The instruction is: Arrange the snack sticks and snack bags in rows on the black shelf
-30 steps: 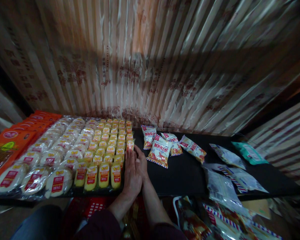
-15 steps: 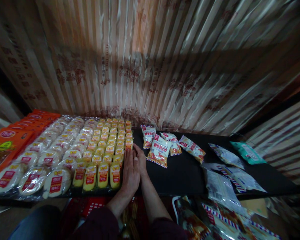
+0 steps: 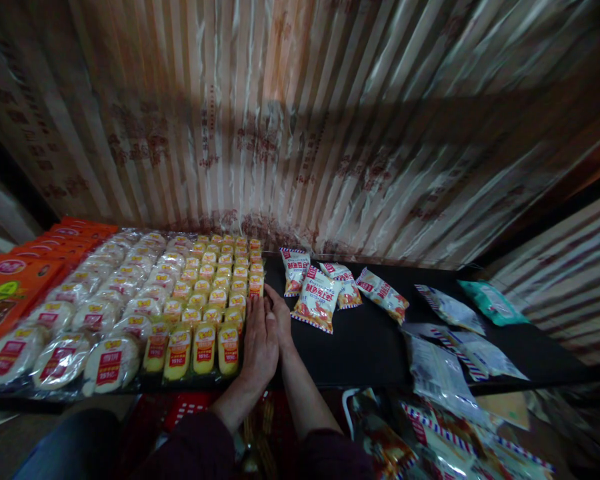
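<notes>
My left hand [image 3: 259, 340] lies flat on the black shelf [image 3: 370, 347], fingers stretched forward and pressed against the right side of the rows of small yellow snack packs [image 3: 215, 293]. My right hand [image 3: 281, 315] rests beside it, fingers straight and touching the left hand. Neither hand holds anything. Just right of the hands lie red-and-white snack bags [image 3: 317, 299], loose on the shelf.
Round cakes in clear wrappers [image 3: 100, 307] fill the shelf left of the yellow packs, with orange boxes [image 3: 15, 280] at the far left. Clear and green packets [image 3: 490, 303] lie at the right. More bags [image 3: 430, 433] sit below the shelf edge. A striped curtain [image 3: 300, 120] hangs behind.
Both hands have slid a little to the left against the yellow packs, closing up the rows. The view has shifted slightly.
</notes>
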`<move>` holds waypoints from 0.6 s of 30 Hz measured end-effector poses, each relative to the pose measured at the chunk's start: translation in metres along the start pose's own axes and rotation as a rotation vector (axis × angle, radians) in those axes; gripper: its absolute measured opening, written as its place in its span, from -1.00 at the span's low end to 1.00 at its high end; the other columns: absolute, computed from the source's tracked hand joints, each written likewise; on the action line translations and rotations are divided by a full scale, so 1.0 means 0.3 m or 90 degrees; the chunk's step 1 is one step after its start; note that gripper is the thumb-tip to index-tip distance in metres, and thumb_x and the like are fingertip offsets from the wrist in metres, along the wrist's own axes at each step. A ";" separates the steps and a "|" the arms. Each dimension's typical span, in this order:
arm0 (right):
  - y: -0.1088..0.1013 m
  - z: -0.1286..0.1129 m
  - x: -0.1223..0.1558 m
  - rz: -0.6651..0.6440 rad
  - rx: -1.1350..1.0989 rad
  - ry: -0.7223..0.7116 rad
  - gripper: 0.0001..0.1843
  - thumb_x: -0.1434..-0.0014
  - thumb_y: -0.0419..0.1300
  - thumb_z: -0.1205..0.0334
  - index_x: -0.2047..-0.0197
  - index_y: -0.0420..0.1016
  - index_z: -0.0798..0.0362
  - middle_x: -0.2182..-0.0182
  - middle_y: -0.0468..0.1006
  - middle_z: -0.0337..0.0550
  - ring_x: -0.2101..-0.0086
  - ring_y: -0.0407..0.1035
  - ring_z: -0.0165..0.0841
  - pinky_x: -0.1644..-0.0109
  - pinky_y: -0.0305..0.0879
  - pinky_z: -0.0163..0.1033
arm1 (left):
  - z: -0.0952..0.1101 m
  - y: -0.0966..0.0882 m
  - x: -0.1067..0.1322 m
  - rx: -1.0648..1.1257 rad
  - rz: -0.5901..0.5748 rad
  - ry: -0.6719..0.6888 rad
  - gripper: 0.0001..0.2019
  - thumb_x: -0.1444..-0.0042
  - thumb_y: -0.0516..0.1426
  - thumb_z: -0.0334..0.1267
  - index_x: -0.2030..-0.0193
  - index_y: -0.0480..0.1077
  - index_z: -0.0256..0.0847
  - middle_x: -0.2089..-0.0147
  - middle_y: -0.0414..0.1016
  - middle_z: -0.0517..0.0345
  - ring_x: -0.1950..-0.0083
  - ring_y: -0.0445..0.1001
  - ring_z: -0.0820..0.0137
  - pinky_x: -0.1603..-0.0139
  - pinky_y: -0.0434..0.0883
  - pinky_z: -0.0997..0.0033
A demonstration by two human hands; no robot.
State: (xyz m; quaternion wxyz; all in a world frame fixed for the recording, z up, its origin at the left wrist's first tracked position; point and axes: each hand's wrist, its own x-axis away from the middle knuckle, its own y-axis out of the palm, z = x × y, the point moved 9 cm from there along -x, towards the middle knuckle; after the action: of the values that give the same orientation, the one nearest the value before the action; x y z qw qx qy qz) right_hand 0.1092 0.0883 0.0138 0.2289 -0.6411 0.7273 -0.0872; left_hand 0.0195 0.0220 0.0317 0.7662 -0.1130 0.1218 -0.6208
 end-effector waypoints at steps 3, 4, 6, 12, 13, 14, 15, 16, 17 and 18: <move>-0.003 -0.018 0.011 0.001 -0.008 -0.038 -0.53 -0.09 0.03 0.26 -0.08 0.44 0.03 0.01 0.53 -0.11 0.03 0.40 -0.28 -0.11 0.28 -0.17 | 0.000 0.006 0.003 -0.021 -0.007 0.017 -0.40 -0.22 -0.22 -0.11 -0.30 0.08 -0.47 -0.41 -0.05 -0.13 -0.44 -0.22 0.31 -0.42 -0.19 0.21; -0.006 -0.025 0.014 0.005 -0.009 -0.049 -0.53 -0.08 0.03 0.27 -0.07 0.45 0.02 0.01 0.53 -0.12 0.02 0.39 -0.28 -0.12 0.27 -0.18 | 0.002 0.007 0.004 -0.024 -0.009 0.022 -0.39 -0.22 -0.22 -0.11 -0.30 0.06 -0.48 -0.41 -0.06 -0.13 -0.44 -0.23 0.31 -0.42 -0.19 0.22; -0.007 -0.033 0.015 0.005 -0.007 -0.053 -0.54 -0.08 0.03 0.27 -0.06 0.45 0.02 0.02 0.54 -0.12 0.02 0.39 -0.27 -0.12 0.28 -0.18 | 0.008 0.007 0.006 -0.021 -0.011 0.026 -0.40 -0.22 -0.21 -0.11 -0.30 0.08 -0.47 -0.41 -0.05 -0.12 -0.44 -0.23 0.31 -0.42 -0.20 0.24; 0.004 -0.026 -0.004 -0.029 0.036 -0.005 -0.53 -0.11 0.00 0.26 -0.07 0.44 0.10 0.02 0.54 -0.06 0.06 0.43 -0.25 -0.10 0.30 -0.15 | 0.013 0.002 0.003 -0.019 -0.010 0.016 -0.44 -0.21 -0.20 -0.13 -0.24 0.19 -0.42 -0.38 0.04 -0.11 -0.44 -0.20 0.28 -0.42 -0.18 0.21; 0.004 -0.023 -0.006 -0.028 0.039 -0.003 -0.54 -0.11 0.01 0.26 -0.07 0.44 0.09 0.02 0.54 -0.07 0.06 0.43 -0.25 -0.10 0.30 -0.16 | 0.012 0.003 0.003 -0.022 -0.012 0.016 -0.44 -0.22 -0.20 -0.13 -0.25 0.18 -0.43 -0.39 0.03 -0.12 -0.44 -0.20 0.28 -0.42 -0.17 0.22; 0.003 -0.019 -0.008 -0.025 0.038 -0.001 -0.54 -0.10 0.01 0.26 -0.06 0.45 0.09 0.02 0.54 -0.08 0.05 0.43 -0.25 -0.11 0.30 -0.16 | 0.012 0.004 0.003 -0.025 -0.014 0.018 -0.43 -0.22 -0.21 -0.13 -0.26 0.16 -0.44 -0.39 0.01 -0.12 -0.44 -0.20 0.28 -0.42 -0.17 0.21; 0.001 -0.013 -0.009 -0.019 0.035 -0.001 -0.54 -0.10 0.02 0.26 -0.06 0.45 0.08 0.02 0.54 -0.09 0.05 0.42 -0.26 -0.11 0.29 -0.16 | 0.012 0.005 0.003 -0.028 -0.017 0.022 -0.42 -0.22 -0.21 -0.13 -0.27 0.14 -0.45 -0.40 0.00 -0.12 -0.44 -0.20 0.29 -0.42 -0.18 0.21; -0.001 -0.006 -0.009 -0.011 0.031 0.001 -0.55 -0.10 0.02 0.26 -0.06 0.45 0.08 0.02 0.54 -0.09 0.04 0.42 -0.26 -0.12 0.29 -0.16 | 0.014 0.006 0.004 -0.032 -0.020 0.027 -0.42 -0.22 -0.21 -0.12 -0.28 0.12 -0.46 -0.40 -0.01 -0.12 -0.44 -0.21 0.29 -0.42 -0.18 0.21; -0.003 0.003 -0.008 -0.003 0.024 0.003 -0.55 -0.10 0.03 0.26 -0.06 0.45 0.08 0.02 0.54 -0.08 0.04 0.42 -0.26 -0.13 0.28 -0.16 | 0.015 0.007 0.005 -0.036 -0.022 0.031 -0.41 -0.23 -0.22 -0.12 -0.29 0.10 -0.46 -0.40 -0.02 -0.12 -0.44 -0.22 0.30 -0.42 -0.19 0.20; -0.003 0.012 -0.007 0.004 0.017 0.005 -0.55 -0.11 0.03 0.25 -0.06 0.45 0.08 0.02 0.54 -0.08 0.04 0.42 -0.26 -0.13 0.28 -0.15 | 0.016 0.006 0.007 -0.040 -0.023 0.034 -0.40 -0.23 -0.22 -0.12 -0.30 0.08 -0.47 -0.40 -0.01 -0.12 -0.44 -0.22 0.30 -0.42 -0.20 0.19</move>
State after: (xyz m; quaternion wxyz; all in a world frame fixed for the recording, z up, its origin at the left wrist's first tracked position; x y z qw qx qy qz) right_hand 0.1119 0.0908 0.0115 0.2349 -0.6352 0.7292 -0.0984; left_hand 0.0233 0.0206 0.0356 0.7473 -0.1226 0.1600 -0.6332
